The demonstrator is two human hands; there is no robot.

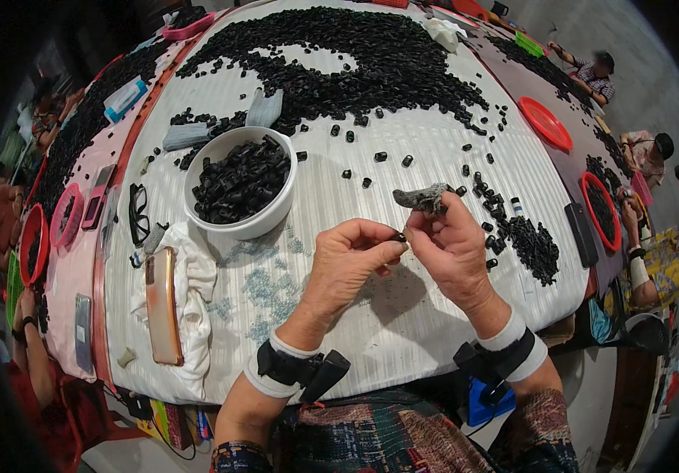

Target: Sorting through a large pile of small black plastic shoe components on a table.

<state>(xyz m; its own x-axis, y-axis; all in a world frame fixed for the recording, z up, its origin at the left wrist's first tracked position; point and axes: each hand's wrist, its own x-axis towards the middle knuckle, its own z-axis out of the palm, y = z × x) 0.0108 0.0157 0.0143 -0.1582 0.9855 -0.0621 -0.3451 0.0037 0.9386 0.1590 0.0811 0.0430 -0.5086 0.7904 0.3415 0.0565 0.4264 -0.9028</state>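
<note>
In front of me, over the white striped cloth, my left hand [346,272] pinches a small black piece [399,236] between thumb and index finger. From the other side, the fingertips of my right hand [456,256] close on the same piece; its exact shape is mostly hidden. A grey, dark-stained cloth finger sleeve [418,199] juts leftward from the top of my right hand, apparently over a finger. Beyond my left hand stands a white bowl [284,203] full of black cylindrical parts. To the right lie a heap of thin black pieces [534,246] and scattered black caps [489,201].
A large spread of black parts [339,47] covers the far table. On the left are a phone [164,307] on white cloth [197,292], eyeglasses [139,214] and grey cloth pieces [186,136]. A dark case [582,235] lies right. Other people [659,244] sit along both sides.
</note>
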